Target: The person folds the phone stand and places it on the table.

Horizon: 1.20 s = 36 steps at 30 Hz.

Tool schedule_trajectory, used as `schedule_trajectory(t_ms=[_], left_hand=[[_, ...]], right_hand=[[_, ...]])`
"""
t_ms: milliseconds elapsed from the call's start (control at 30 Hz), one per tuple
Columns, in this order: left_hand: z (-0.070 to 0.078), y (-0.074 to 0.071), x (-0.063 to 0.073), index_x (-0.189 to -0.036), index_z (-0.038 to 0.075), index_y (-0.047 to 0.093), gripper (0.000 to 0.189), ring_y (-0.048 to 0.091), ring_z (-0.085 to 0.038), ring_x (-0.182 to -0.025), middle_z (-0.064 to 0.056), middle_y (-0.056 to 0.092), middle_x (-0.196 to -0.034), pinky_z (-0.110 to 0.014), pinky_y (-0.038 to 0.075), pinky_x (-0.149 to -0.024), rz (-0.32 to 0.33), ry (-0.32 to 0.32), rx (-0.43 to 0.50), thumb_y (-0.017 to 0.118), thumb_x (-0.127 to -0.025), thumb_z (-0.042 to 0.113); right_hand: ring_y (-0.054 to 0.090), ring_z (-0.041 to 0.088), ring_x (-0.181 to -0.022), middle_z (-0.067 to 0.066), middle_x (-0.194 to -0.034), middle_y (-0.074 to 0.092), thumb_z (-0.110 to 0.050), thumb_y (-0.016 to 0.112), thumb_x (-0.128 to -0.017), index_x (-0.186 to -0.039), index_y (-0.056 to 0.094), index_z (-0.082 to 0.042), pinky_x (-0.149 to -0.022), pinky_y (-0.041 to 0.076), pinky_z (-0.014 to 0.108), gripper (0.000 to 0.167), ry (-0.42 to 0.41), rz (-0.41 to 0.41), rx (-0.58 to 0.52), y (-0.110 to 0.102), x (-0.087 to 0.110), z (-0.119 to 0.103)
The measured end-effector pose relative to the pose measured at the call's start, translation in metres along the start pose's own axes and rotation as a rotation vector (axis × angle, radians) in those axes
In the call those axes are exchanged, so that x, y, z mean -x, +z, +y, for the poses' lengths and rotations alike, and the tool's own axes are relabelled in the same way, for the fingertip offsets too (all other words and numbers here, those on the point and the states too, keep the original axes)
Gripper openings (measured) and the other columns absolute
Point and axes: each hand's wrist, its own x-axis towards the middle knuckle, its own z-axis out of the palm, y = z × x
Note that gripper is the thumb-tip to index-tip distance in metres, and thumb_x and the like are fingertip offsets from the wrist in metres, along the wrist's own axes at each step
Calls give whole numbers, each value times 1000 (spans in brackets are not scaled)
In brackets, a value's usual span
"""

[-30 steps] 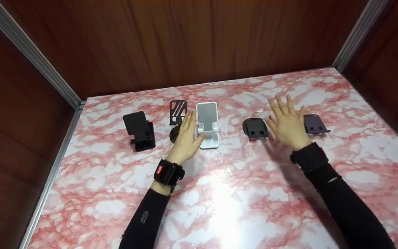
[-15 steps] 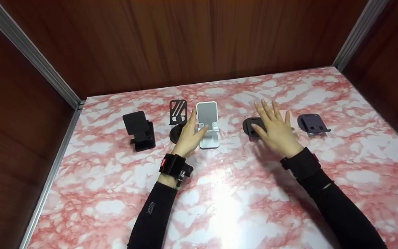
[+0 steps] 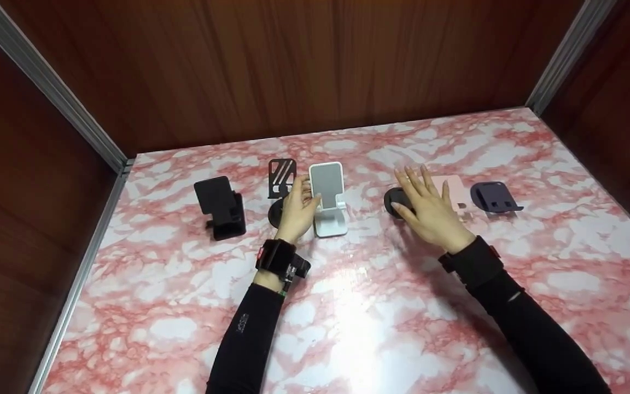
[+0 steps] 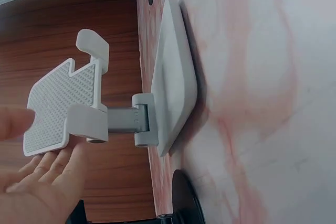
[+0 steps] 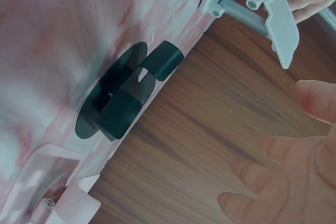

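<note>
A white phone stand (image 3: 327, 186) with a grey pad stands upright mid-table in the head view. My left hand (image 3: 296, 214) grips the left edge of its upper plate, thumb on the front and fingers behind. The left wrist view shows the stand's white base (image 4: 176, 77) tilted slightly against the tabletop, its shadow beside it. My right hand (image 3: 432, 219) hovers with spread fingers, holding nothing. It partly covers a black round-based phone stand (image 3: 395, 201) and a pink phone stand (image 3: 453, 191) in the head view. The right wrist view shows those fingers apart from the black stand (image 5: 121, 111).
Left of the white stand is a black slotted phone stand (image 3: 282, 178) with a round base, partly behind my left hand. Farther left stands a bulkier black phone stand (image 3: 222, 208). A dark purple one (image 3: 496, 196) lies at right. Wood-grain walls (image 3: 315, 65) enclose the marbled table (image 3: 184, 323).
My left fingers have curled round the white stand's plate, which has shifted slightly and turned. My right hand has moved left, from over the pink stand toward the round black one, staying spread.
</note>
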Motion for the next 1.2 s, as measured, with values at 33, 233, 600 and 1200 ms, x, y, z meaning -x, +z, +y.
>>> schedule_trajectory(t_ms=[33,233,600,1200], left_hand=[[-1,0,0,-126,0,42,41,61,-28,-101,-19,59,-112,-30,52,-91,9,1,13,55,-86,-2],[1,0,-2,-110,-7,46,26,65,-31,-95,-24,62,-101,-29,56,-81,31,-2,84,54,-86,-6],[7,1,3,-96,-10,51,15,63,-17,-73,-17,61,-87,-29,59,-70,36,-52,219,58,-83,-10],[41,-2,17,-105,-9,53,22,65,-15,-76,-16,62,-93,-30,59,-74,-30,-42,338,60,-85,-4]], right_hand=[[0,37,-143,11,-156,12,-42,39,-97,-150,9,-24,-105,0,74,63,-1,-4,-3,1,0,0],[-4,35,-144,11,-156,9,-41,40,-98,-150,9,-23,-106,-1,72,63,-1,-26,-16,3,0,-2],[-4,36,-143,13,-156,9,-37,41,-98,-150,10,-21,-109,0,69,63,-19,-56,-43,6,-1,-8],[25,40,-138,22,-146,33,-27,49,-96,-143,33,-9,-110,24,59,53,-113,-101,-299,16,-2,-22]])
